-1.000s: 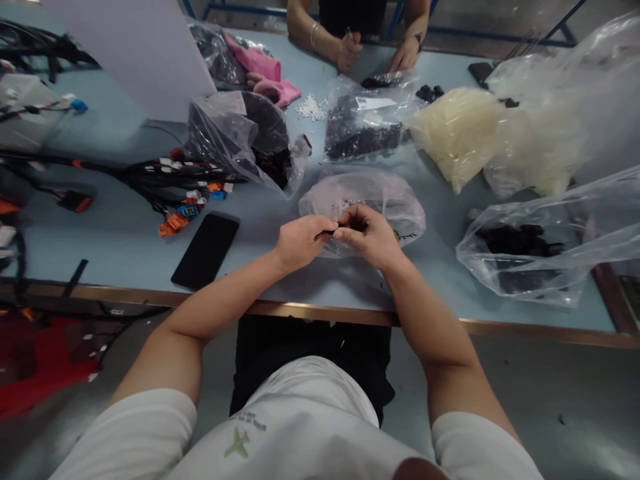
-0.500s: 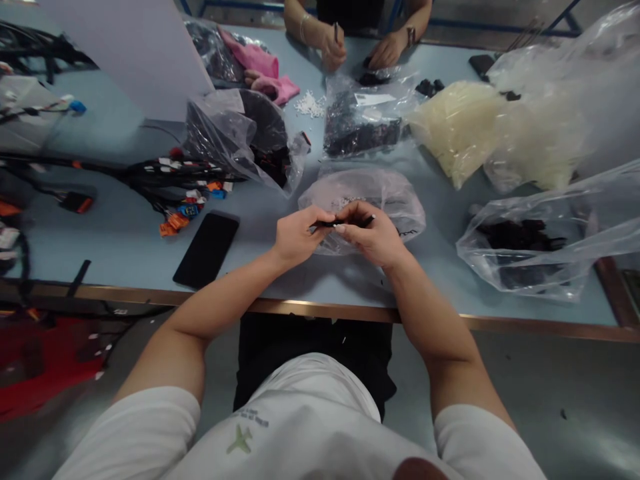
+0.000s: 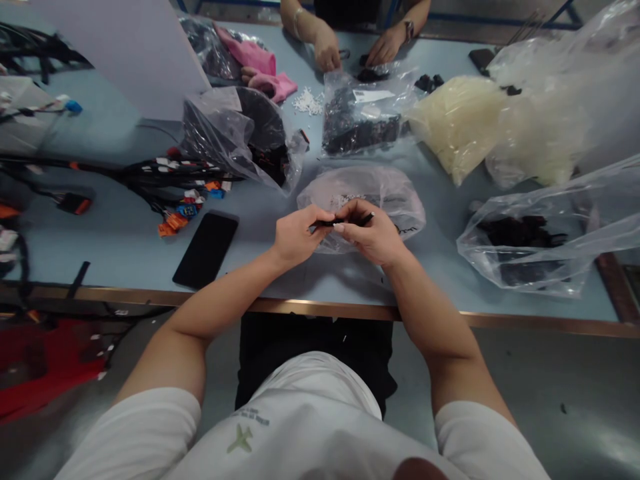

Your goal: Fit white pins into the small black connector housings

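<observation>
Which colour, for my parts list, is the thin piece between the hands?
Black, best in the head view: the thin piece between left hand and right hand.

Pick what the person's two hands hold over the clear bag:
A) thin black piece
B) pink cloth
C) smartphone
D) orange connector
A: the left hand and right hand pinch the thin black piece between their fingers, above a clear plastic bag.

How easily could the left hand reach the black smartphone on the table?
Probably easily: only bare tabletop separates the left hand and smartphone, though that hand holds a thin black part.
</observation>
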Available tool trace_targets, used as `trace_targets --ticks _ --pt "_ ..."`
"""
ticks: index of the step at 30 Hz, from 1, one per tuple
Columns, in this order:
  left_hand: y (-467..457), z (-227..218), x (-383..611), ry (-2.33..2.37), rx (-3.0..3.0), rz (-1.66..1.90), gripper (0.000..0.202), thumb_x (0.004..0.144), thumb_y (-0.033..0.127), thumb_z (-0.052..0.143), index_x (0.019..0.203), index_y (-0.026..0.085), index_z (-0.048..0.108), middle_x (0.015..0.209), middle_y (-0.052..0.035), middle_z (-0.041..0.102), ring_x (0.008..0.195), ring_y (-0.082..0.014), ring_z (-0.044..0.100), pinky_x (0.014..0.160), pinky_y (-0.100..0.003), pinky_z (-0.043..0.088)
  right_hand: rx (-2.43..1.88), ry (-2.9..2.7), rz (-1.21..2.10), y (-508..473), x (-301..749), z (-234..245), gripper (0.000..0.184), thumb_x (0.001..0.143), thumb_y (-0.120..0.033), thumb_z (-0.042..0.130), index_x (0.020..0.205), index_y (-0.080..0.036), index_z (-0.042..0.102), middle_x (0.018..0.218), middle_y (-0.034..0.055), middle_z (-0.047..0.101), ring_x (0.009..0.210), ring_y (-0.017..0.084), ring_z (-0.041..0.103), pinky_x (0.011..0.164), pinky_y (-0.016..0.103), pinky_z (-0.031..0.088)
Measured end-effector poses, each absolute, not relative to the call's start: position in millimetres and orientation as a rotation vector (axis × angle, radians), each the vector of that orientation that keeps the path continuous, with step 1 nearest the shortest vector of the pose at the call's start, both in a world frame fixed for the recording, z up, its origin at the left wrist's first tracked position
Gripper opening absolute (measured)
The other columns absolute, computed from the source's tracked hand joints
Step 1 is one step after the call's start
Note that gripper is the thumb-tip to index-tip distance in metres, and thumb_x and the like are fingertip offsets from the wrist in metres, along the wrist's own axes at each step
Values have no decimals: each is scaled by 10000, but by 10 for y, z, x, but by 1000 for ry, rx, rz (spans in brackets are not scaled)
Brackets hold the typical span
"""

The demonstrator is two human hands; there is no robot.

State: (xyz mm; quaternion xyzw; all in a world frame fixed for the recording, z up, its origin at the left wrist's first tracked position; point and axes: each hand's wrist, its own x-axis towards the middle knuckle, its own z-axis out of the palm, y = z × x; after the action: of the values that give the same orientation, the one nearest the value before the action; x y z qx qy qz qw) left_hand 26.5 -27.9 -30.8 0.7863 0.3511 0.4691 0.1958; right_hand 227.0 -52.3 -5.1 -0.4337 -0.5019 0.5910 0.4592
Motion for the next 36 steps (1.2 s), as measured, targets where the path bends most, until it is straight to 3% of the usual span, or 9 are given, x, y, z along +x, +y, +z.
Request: trace_targets --ticks 5,12,16,19,22,25,28,36 --pt "-282 -317 256 1027 2250 1253 144 999 376 771 1024 238 801 967 -7 851 871 -151 814 796 -234 647 -1096 -1196 1498 -530 2267 -28 394 731 -460 934 910 -239 663 744 -54 565 647 107 458 578 275 338" --pt "-288 -357 268 970 2318 1301 111 1017 340 747 1014 240 794 959 -3 853 880 -152 818 816 -238 651 -1079 -1024 1612 -514 2184 -56 412 641 -380 949 830 -240 611 669 -74 556 551 85 440 541 273 312" --pt "-266 -364 270 1042 2318 1238 138 1010 377 755 1022 245 793 960 -3 851 875 -156 812 809 -243 647 -1104 -1113 1533 -513 2217 -19 304 727 -389 867 858 -241 636 645 -73 546 543 95 430 540 278 324" --pt "-234 -363 269 1126 2251 1213 167 993 402 776 1032 240 791 958 -3 848 837 -154 801 779 -242 636 -1213 -1355 1261 -511 2358 75 195 856 -410 753 910 -238 679 739 -28 624 630 128 516 615 301 419" --pt "-205 -372 275 1201 2161 1168 174 962 393 810 1030 234 787 953 -5 846 801 -158 792 772 -253 635 -1444 -1667 800 -483 2529 124 97 911 -307 657 939 -235 715 895 42 713 830 203 637 781 360 508" --pt "-189 -393 281 1235 2111 1136 181 928 373 843 1025 231 787 954 -10 844 791 -163 792 774 -262 634 -1732 -1927 479 -434 2625 69 235 918 -183 568 1054 -220 755 1126 127 741 981 278 682 874 410 519" --pt "-187 -407 280 1223 2096 1137 201 915 380 853 1030 231 783 949 -9 841 787 -162 791 775 -263 632 -1970 -2090 472 -389 2623 -18 306 930 -159 550 1142 -215 763 1277 174 717 1000 319 698 844 417 516" --pt "-187 -366 271 1222 2117 1124 177 917 363 851 1022 235 789 957 -7 845 786 -161 786 774 -264 616 -2029 -2130 551 -329 2666 -100 287 980 -220 576 1206 -240 751 1279 162 740 1067 339 701 850 401 497"
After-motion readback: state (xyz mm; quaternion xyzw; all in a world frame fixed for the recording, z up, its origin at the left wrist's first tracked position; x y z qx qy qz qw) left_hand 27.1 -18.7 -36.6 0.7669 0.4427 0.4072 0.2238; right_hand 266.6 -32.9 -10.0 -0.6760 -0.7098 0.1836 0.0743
